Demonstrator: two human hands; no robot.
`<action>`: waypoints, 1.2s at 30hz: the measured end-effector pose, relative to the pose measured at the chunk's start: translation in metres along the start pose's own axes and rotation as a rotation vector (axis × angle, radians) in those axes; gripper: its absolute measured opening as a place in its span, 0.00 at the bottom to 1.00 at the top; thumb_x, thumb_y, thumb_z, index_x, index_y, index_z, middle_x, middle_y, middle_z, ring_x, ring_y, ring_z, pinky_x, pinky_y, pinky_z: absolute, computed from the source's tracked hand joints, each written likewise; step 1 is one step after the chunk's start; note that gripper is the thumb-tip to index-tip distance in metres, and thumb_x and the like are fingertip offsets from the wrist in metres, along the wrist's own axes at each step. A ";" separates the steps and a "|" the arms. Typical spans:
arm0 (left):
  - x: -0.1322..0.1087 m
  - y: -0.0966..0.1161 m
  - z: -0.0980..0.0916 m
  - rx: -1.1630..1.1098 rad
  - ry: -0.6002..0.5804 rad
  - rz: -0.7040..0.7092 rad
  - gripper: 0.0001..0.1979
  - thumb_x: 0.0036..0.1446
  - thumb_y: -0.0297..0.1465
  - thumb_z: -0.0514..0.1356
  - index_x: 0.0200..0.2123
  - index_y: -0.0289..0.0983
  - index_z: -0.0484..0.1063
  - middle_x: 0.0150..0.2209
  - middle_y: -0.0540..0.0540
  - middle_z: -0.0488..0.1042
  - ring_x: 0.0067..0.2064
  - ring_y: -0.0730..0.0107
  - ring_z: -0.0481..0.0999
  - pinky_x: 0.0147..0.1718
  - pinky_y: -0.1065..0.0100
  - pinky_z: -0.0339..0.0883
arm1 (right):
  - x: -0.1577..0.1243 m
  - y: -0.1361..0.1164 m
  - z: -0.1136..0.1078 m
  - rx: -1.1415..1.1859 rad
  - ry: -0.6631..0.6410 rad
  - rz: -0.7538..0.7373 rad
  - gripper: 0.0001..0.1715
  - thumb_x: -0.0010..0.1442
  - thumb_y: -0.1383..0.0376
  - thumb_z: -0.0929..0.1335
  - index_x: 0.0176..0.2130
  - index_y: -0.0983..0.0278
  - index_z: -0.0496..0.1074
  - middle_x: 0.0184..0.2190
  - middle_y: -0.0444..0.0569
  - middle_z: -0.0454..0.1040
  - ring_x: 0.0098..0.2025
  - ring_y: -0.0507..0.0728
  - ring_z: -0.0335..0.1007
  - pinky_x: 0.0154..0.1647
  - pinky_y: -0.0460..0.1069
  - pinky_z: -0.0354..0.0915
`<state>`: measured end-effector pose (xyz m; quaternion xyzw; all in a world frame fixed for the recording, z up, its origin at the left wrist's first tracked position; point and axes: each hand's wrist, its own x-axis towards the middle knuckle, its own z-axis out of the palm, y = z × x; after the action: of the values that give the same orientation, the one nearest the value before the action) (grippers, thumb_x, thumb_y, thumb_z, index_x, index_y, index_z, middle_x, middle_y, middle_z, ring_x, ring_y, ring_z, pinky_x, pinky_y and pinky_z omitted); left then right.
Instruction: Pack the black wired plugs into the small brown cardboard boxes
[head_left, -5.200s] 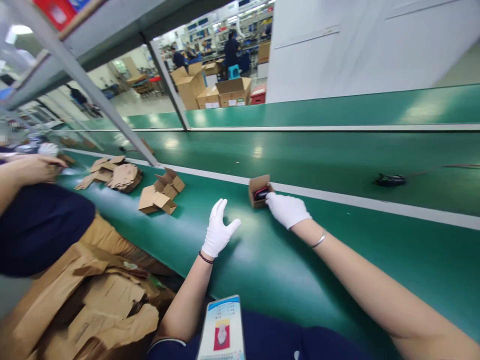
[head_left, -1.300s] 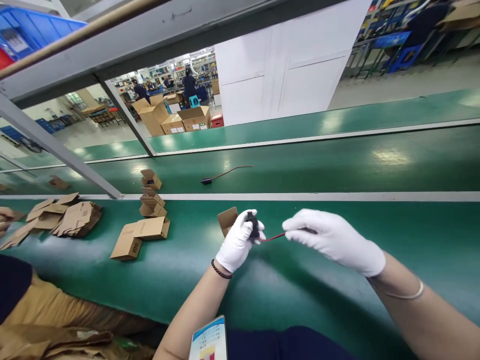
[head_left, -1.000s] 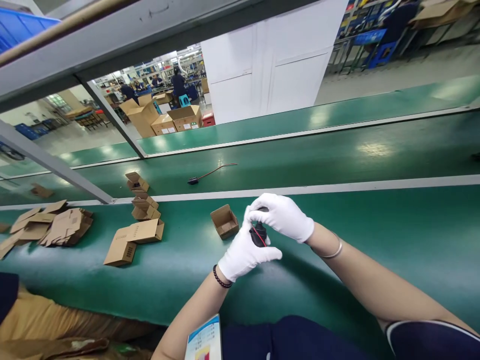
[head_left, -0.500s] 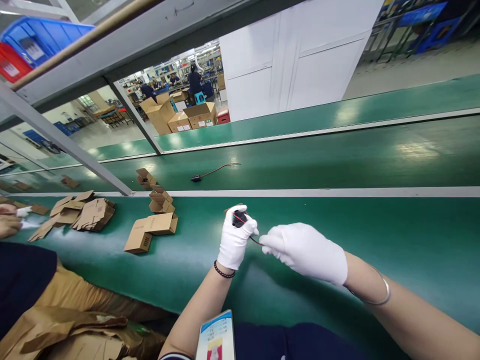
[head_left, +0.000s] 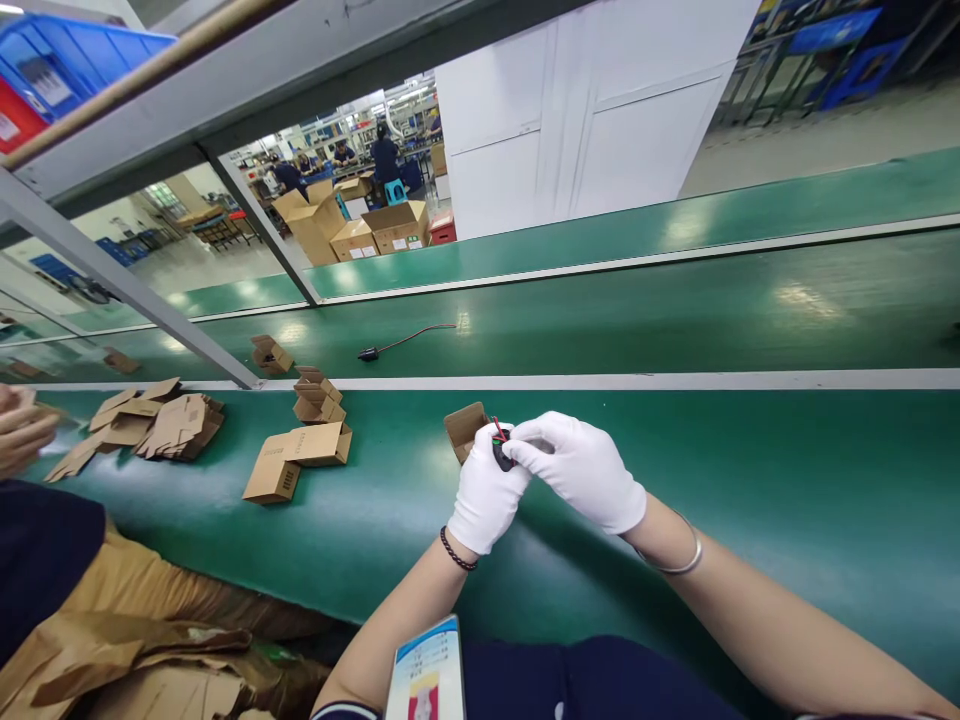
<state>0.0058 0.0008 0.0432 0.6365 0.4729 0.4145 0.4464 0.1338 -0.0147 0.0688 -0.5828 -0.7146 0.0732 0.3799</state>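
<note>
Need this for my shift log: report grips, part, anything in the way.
Left grip holding black part with red wire. Right grip at it, pinch unclear. Open carton just beyond, no obstruction seen.

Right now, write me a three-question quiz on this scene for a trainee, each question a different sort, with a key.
1. Multiple choice: the right hand is nearest to (A) the flattened cartons, (B) the black part in the left hand, or (C) the blue bin?
2. True or false: the open box just beyond the left hand stands on the near side of the white strip.
3. Fill in: the loose black piece on the far side of the strip trails a thin ___.

Key: 1 B; 2 true; 3 wire.
</note>
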 end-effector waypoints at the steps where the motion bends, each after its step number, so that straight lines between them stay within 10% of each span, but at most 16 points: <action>1: 0.000 -0.003 0.001 0.024 0.060 0.010 0.13 0.51 0.28 0.60 0.42 0.39 0.64 0.40 0.46 0.72 0.42 0.67 0.73 0.46 0.62 0.67 | -0.002 -0.001 0.002 -0.037 0.021 -0.053 0.13 0.62 0.59 0.63 0.35 0.59 0.77 0.32 0.45 0.77 0.33 0.52 0.71 0.33 0.46 0.64; 11: -0.002 -0.032 0.017 0.121 0.390 0.109 0.26 0.56 0.28 0.54 0.58 0.39 0.51 0.56 0.37 0.63 0.54 0.61 0.69 0.55 0.59 0.62 | -0.004 -0.010 0.026 -0.068 0.193 -0.323 0.15 0.65 0.62 0.61 0.41 0.62 0.75 0.35 0.50 0.77 0.36 0.53 0.71 0.39 0.47 0.66; 18: -0.009 -0.057 -0.020 0.347 0.433 0.330 0.50 0.42 0.33 0.67 0.63 0.37 0.40 0.62 0.31 0.49 0.64 0.48 0.54 0.61 0.49 0.52 | 0.040 0.014 0.022 0.199 -0.113 -0.212 0.10 0.60 0.64 0.64 0.35 0.62 0.76 0.34 0.47 0.77 0.37 0.53 0.73 0.41 0.46 0.67; 23: 0.012 -0.085 -0.048 0.166 0.090 0.034 0.57 0.42 0.30 0.68 0.65 0.39 0.30 0.61 0.35 0.57 0.63 0.53 0.58 0.60 0.51 0.54 | 0.069 0.018 0.037 -0.020 -0.478 -0.288 0.10 0.58 0.65 0.65 0.36 0.62 0.78 0.36 0.48 0.78 0.38 0.54 0.72 0.40 0.45 0.64; 26: 0.024 -0.085 -0.053 0.185 -0.059 -0.080 0.43 0.43 0.28 0.66 0.61 0.39 0.50 0.52 0.40 0.68 0.56 0.56 0.68 0.55 0.54 0.61 | 0.079 0.008 0.047 -0.307 -0.703 -0.359 0.11 0.57 0.66 0.65 0.35 0.63 0.78 0.35 0.51 0.77 0.34 0.55 0.72 0.33 0.46 0.62; 36: 0.026 -0.078 -0.059 0.369 -0.103 -0.111 0.26 0.43 0.29 0.66 0.47 0.37 0.64 0.46 0.43 0.72 0.49 0.58 0.72 0.48 0.59 0.65 | 0.066 -0.013 0.084 -0.571 -0.881 -0.366 0.12 0.55 0.75 0.64 0.35 0.72 0.76 0.30 0.59 0.76 0.34 0.61 0.74 0.30 0.49 0.64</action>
<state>-0.0626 0.0485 -0.0140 0.7009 0.5517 0.2623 0.3681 0.0688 0.0681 0.0472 -0.4432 -0.8870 0.0464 -0.1213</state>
